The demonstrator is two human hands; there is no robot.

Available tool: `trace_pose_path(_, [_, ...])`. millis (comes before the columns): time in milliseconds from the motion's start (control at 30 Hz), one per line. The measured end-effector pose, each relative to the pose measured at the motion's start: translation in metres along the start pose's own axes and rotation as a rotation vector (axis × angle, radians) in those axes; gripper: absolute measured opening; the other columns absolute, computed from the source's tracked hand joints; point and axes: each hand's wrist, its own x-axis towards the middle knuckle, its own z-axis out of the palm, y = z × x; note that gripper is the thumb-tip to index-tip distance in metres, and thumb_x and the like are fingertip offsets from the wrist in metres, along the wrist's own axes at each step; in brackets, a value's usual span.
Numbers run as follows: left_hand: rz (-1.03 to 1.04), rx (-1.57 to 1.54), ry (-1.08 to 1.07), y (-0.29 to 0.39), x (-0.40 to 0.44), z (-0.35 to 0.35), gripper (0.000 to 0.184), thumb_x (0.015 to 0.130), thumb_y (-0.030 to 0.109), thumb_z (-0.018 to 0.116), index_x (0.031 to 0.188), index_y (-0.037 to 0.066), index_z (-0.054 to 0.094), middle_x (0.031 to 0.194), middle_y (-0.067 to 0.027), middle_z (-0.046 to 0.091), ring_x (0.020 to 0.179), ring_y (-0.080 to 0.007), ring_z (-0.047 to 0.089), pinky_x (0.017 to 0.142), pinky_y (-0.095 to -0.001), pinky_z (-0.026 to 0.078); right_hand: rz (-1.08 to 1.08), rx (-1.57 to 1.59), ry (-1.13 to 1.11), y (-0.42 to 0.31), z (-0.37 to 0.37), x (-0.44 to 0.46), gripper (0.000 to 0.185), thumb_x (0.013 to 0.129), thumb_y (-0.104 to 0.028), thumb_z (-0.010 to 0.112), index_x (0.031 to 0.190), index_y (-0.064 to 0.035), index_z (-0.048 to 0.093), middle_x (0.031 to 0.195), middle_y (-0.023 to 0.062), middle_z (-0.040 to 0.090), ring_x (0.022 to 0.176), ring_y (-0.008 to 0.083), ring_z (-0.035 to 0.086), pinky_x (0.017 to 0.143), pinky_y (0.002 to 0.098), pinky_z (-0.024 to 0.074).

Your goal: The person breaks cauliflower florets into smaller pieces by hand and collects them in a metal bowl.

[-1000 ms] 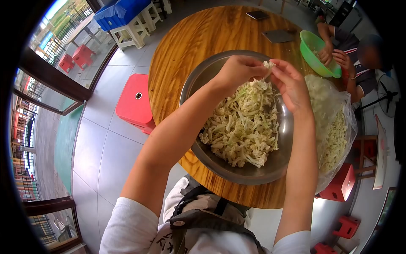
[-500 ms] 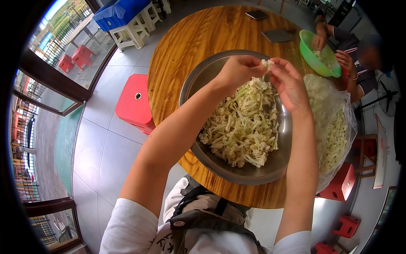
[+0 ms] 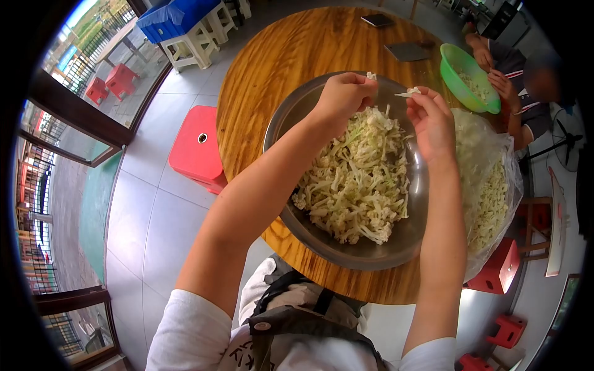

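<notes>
Okay, so both of our hands have a closed fingertip grip over the big metal bowl (image 3: 422, 193). Our left hand (image 3: 346, 94) has a small cauliflower piece (image 3: 371, 76) pinched at its fingertips, with just a pale bit poking out on top. Our right hand (image 3: 431, 120) is pinching another bit, a slim floret (image 3: 409, 92) whose thin stalk points toward the left hand. The two hands are apart, a little gap between them.

Right below, we've got a heap of cauliflower pieces (image 3: 356, 185) inside the bowl, a loose tangle of pale heads and greenish stalks, with bare metal showing around it. The bowl sits on a round wooden worktop (image 3: 266, 71), near the edge closest to us.

Just past our right forearm there's a clear plastic bag (image 3: 469, 145) with more chopped pieces (image 3: 493, 201) in it; we can't tell if it touches the bowl, since the arm's in the way. Further up is a green bowl (image 3: 450, 73) with pale bits inside, and a co-worker (image 3: 537, 117) has both hands by its far rim. A dark flat object (image 3: 376, 20) and a grey one (image 3: 406, 51) lie at the far side of the worktop. Over on our left, a red stool (image 3: 192, 154) stands on the tiled floor (image 3: 133, 210).
</notes>
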Motion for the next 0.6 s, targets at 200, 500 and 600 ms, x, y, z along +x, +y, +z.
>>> trace_pose_path(200, [0.088, 0.418, -0.009, 0.000, -0.010, 0.010, 0.025, 0.076, 0.026, 0.070, 0.077, 0.003, 0.061, 0.064, -0.0001, 0.055, 0.057, -0.0076, 0.049, 0.051, -0.0207, 0.038, -0.197, -0.429, 0.030, 0.005, 0.006, -0.001, 0.016, 0.080, -0.009, 0.059, 0.094, -0.0031, 0.059, 0.083, -0.0019, 0.056, 0.074, 0.0056, 0.049, 0.067, 0.0190, 0.0388])
trace_pose_path(500, [0.248, 0.193, 0.432, 0.001, 0.002, 0.002, 0.024, 0.080, 0.015, 0.055, 0.096, -0.003, 0.059, 0.085, -0.0125, 0.062, 0.075, -0.0186, 0.059, 0.067, -0.0306, 0.047, 0.075, -0.838, -0.610, 0.004, 0.030, -0.029, 0.015, 0.082, -0.014, 0.063, 0.089, -0.0011, 0.063, 0.079, 0.0020, 0.063, 0.075, 0.0079, 0.055, 0.070, 0.0236, 0.0446])
trace_pose_path(600, [0.261, 0.217, 0.440, 0.000, 0.003, 0.002, 0.023, 0.079, 0.015, 0.055, 0.093, -0.003, 0.060, 0.084, -0.0131, 0.063, 0.076, -0.0198, 0.059, 0.068, -0.0313, 0.047, 0.261, -0.846, -0.859, 0.021, 0.030, -0.030, 0.016, 0.081, -0.012, 0.064, 0.094, -0.0029, 0.064, 0.084, 0.0009, 0.063, 0.079, 0.0075, 0.055, 0.072, 0.0228, 0.0443])
